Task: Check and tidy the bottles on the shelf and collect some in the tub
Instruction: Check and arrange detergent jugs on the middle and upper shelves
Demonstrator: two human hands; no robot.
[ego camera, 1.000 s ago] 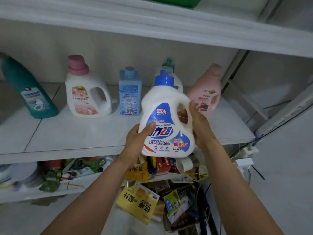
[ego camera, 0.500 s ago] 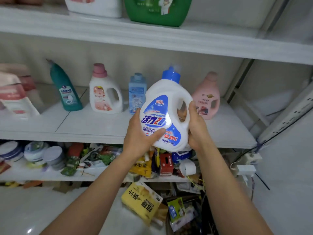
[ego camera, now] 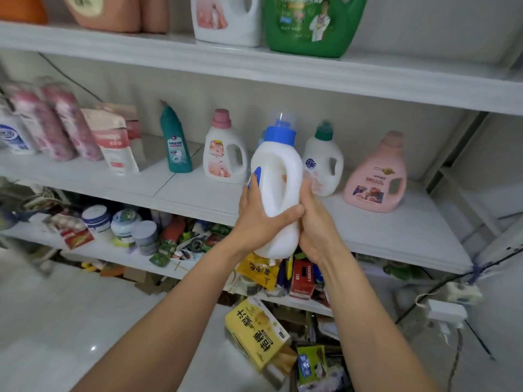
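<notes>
**A:** Item in hand?
**B:** White plastic handled detergent bottle, blue cap (ego camera: 278, 165), upright, held before the front edge of the white middle shelf (ego camera: 396, 236).
**A:** Grip?
**B:** Left hand (ego camera: 259, 219) wraps the lower body, thumb across. Right hand (ego camera: 317, 222) curls round the right side.
**A:** Behind it?
**B:** White teal-capped jug (ego camera: 325, 159); something blue, possibly another bottle.

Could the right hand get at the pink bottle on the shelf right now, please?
Probably not yet: the right hand grips the white bottle, though the way to the pink bottle looks clear.
</notes>
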